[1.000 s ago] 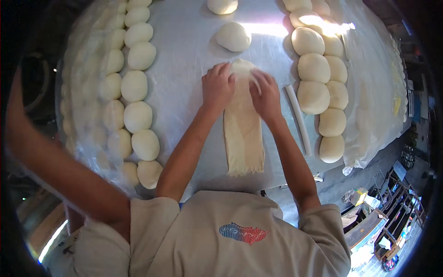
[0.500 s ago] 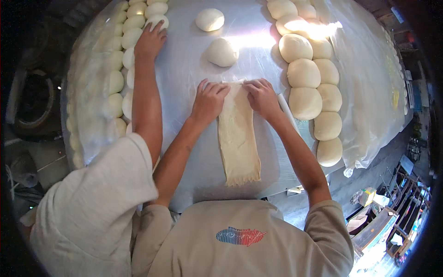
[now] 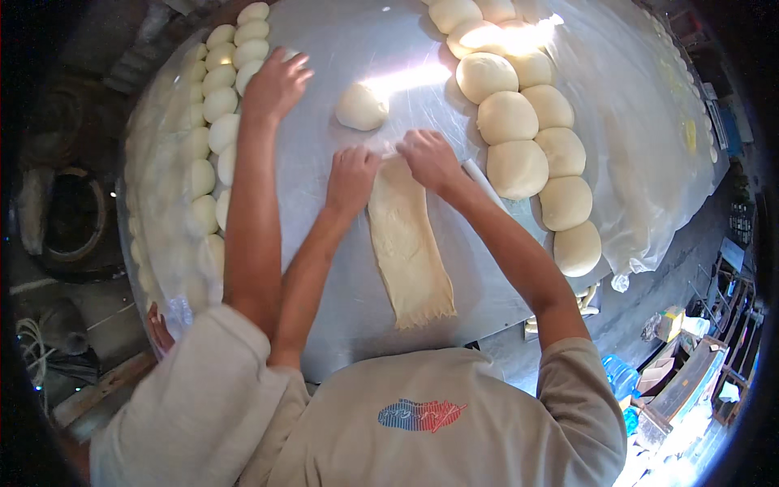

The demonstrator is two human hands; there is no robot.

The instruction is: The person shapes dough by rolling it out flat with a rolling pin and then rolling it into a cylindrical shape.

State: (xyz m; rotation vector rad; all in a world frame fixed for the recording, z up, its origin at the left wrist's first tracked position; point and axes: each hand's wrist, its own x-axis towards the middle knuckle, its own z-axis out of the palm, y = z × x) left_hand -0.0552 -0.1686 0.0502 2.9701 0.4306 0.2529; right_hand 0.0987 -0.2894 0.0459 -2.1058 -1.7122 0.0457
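1. Pressing down with both palms, we are holding the far end of the dough strip (image 3: 408,243) flat against the metal tabletop (image 3: 324,122); nothing is clamped, the fingers are simply lying on top of it.
2. Our left hand (image 3: 351,174) is resting on the strip's far left corner, fingers loosely together and pointing away from us.
3. Our right hand (image 3: 428,158) is covering the far right corner, just beside the left one, fingers slightly spread.
4. We are seeing the strip running from our hands back toward the near edge of the tabletop, where its ragged end is lying flat.
5. One dough ball (image 3: 361,107) is sitting alone just beyond our hands, apart from them.
6. Another person's hand (image 3: 274,84) is reaching in along the left, open and touching the left row of dough balls (image 3: 213,105).
7. A second row of bigger dough balls (image 3: 519,166) is lining the right edge, beside our right forearm.
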